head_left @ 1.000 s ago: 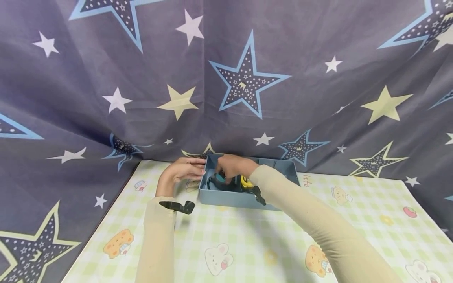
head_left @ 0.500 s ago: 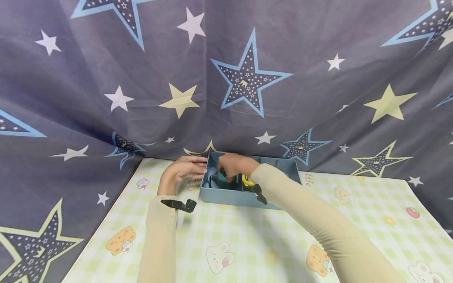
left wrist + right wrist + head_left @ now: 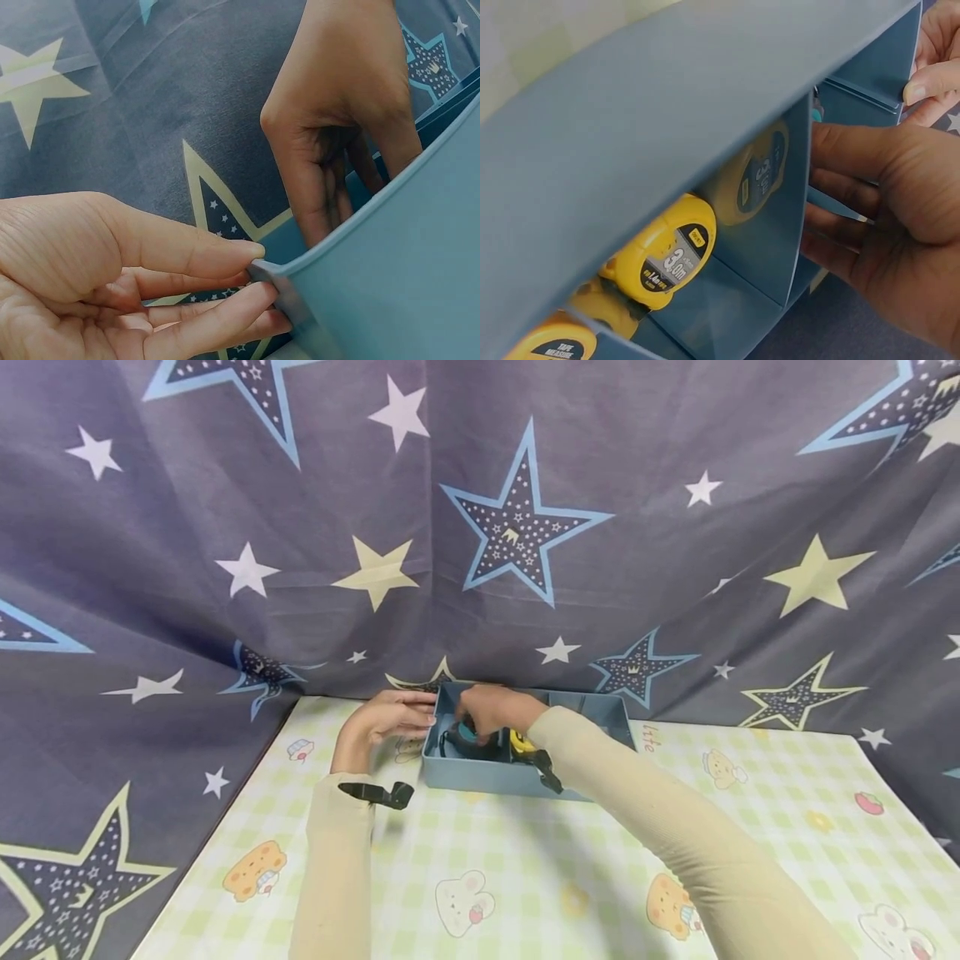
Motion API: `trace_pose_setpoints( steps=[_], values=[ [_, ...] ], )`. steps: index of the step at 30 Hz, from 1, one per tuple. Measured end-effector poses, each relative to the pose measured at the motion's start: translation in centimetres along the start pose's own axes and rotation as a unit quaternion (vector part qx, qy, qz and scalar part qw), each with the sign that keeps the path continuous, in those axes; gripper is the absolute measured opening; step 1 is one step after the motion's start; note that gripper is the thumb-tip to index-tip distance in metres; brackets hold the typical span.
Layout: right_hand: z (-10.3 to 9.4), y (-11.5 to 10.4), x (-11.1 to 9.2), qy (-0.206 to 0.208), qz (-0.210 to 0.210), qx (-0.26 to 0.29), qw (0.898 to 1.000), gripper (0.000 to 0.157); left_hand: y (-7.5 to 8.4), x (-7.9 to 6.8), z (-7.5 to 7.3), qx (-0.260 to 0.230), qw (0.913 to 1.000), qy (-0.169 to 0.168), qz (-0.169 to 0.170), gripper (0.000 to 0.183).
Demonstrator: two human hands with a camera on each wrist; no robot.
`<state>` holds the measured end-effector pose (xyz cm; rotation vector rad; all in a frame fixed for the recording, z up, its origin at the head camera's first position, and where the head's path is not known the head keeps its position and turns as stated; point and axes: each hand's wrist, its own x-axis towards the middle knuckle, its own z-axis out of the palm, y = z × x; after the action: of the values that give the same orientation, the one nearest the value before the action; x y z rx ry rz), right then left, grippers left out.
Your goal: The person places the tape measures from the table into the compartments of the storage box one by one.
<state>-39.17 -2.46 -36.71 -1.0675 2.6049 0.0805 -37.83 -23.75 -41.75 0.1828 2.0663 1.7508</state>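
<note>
A blue-grey divided box stands at the table's back edge. My right hand reaches down into its left compartment, fingers around a black-and-teal object with a dark loop at its left. In the right wrist view the divider and the fingers hide most of that object; its exact kind is unclear. My left hand touches the box's outer left corner with its thumb and fingertips, the fingers extended. A yellow tape measure lies in the neighbouring compartment.
Another yellow tape measure sits in a further compartment. A star-patterned curtain hangs directly behind the box. A checked cloth with cartoon prints covers the table in front.
Both hands and the box hold nearly the same places. Only the head view shifts slightly.
</note>
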Motion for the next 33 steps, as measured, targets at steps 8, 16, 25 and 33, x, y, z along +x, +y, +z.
trace_pose_setpoints(
  steps=[8, 16, 25, 33],
  values=[
    [0.2, 0.5, 0.0, 0.008, -0.006, 0.004, 1.0, 0.052, -0.1, 0.2, 0.1, 0.006, 1.0, -0.002, -0.001, 0.065],
    [-0.1, 1.2, -0.4, 0.021, -0.019, 0.036, 0.999, 0.053, -0.1, 0.3, 0.3, 0.015, 0.9999, 0.003, -0.005, 0.064],
    [-1.3, 3.0, -1.7, 0.046, -0.04, 0.078, 0.995, 0.052, 0.9, 0.1, 0.5, 0.049, 0.9985, 0.024, -0.008, 0.061],
    [-2.4, 4.3, -4.0, 0.071, -0.044, 0.151, 0.985, 0.051, 1.9, -0.9, 1.2, 0.099, 0.9907, 0.087, 0.037, 0.059]
  ],
)
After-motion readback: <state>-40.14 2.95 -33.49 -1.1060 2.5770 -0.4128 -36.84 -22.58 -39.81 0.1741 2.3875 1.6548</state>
